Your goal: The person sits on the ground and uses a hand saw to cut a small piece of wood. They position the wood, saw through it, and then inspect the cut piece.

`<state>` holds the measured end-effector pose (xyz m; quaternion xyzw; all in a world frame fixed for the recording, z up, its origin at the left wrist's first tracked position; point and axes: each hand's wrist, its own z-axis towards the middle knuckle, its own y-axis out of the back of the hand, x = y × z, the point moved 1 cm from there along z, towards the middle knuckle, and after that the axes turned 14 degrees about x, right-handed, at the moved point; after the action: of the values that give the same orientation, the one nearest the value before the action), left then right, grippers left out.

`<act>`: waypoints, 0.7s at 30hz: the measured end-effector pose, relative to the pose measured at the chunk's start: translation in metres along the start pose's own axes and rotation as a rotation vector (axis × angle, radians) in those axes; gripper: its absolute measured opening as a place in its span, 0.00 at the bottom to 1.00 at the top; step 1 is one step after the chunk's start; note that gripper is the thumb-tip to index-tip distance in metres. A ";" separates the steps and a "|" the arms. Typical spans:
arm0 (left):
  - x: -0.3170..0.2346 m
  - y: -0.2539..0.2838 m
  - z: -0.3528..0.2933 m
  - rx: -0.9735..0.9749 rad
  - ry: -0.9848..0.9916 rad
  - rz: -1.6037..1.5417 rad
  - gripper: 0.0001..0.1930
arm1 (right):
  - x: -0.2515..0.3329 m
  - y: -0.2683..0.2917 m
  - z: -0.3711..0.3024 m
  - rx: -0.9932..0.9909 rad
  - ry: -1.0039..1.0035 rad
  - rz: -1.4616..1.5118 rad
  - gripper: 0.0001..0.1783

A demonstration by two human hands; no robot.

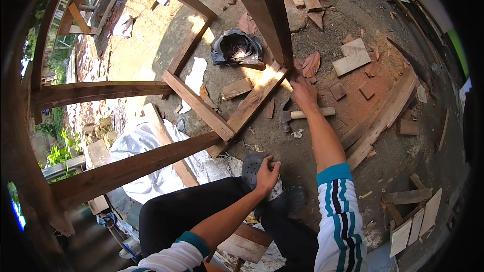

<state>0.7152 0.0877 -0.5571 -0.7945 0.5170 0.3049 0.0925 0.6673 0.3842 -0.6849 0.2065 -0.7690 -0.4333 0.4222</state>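
From the person's head, a wide fisheye camera is looking down from close above, taking in the nearer left hand point(268, 174), farther right hand point(304, 93) and surrounding ground point(423, 158).

1. Wooden frame point(136, 165): brown timber, matt, rough-sawn look, visible grain.
2. Hammer point(299, 115): dark metal head, dull; pale handle looks like wood, fairly smooth.
3. Bag point(218, 54): black thin plastic, creased, slightly glossy.
4. Long plank point(384, 113): raw wood, matt, rough edge.
5. Offcuts point(354, 56): bare pale wood, matt, flat faces.
6. Leaf point(311, 64): dry, brown, papery.
7. White sheet point(151, 143): wrinkled, plastic or woven cloth, can't tell.
8. Shoe point(250, 170): grey, perforated, matt, rubber or plastic.
9. Sleeve point(335, 204): striped cloth, soft, matt.
10. Trousers point(194, 201): black cloth, matt.
11. Ground point(348, 136): gritty, rough, dusty.
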 end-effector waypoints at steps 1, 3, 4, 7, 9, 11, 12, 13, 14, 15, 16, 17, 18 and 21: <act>0.003 -0.002 -0.003 0.023 0.013 0.033 0.29 | -0.006 -0.006 -0.001 -0.003 -0.001 -0.031 0.16; 0.002 -0.002 -0.004 0.047 0.020 0.072 0.29 | 0.001 0.001 0.015 -0.010 -0.033 -0.024 0.13; 0.007 -0.003 -0.011 0.056 0.033 0.080 0.30 | 0.011 0.002 0.018 0.006 -0.073 0.023 0.12; 0.000 -0.010 -0.026 0.107 0.021 0.102 0.30 | 0.024 0.008 0.023 0.137 -0.191 0.061 0.10; -0.012 -0.013 -0.042 0.139 -0.034 0.123 0.30 | 0.022 0.017 0.022 0.110 -0.237 0.052 0.08; -0.028 -0.014 -0.052 0.147 -0.051 0.091 0.30 | 0.022 0.016 0.004 -0.020 -0.245 0.045 0.06; -0.028 -0.010 -0.064 0.128 -0.037 0.062 0.30 | 0.047 0.018 -0.010 0.074 -0.282 0.287 0.06; -0.027 -0.005 -0.080 0.071 -0.024 0.040 0.30 | 0.072 0.025 -0.026 0.176 -0.321 0.517 0.07; -0.028 -0.005 -0.093 0.056 0.002 0.041 0.30 | 0.084 0.029 -0.049 0.151 -0.296 0.548 0.08; -0.028 -0.003 -0.105 0.037 0.020 0.045 0.30 | 0.094 0.029 -0.075 0.120 -0.265 0.581 0.08; -0.032 -0.003 -0.115 0.034 0.032 0.055 0.29 | 0.095 0.026 -0.101 0.094 -0.256 0.647 0.08; -0.033 -0.003 -0.131 0.006 0.028 0.027 0.28 | 0.106 0.025 -0.133 0.140 -0.338 0.732 0.09; -0.036 -0.004 -0.147 -0.030 0.046 -0.011 0.27 | 0.115 0.026 -0.169 0.120 -0.324 0.894 0.10; -0.064 -0.008 -0.213 -0.072 0.072 -0.020 0.27 | 0.154 0.066 -0.277 0.271 -0.572 1.219 0.10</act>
<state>0.7869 0.0412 -0.3517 -0.8128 0.5008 0.2936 0.0484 0.8140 0.1786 -0.4831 -0.3346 -0.8766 -0.0560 0.3413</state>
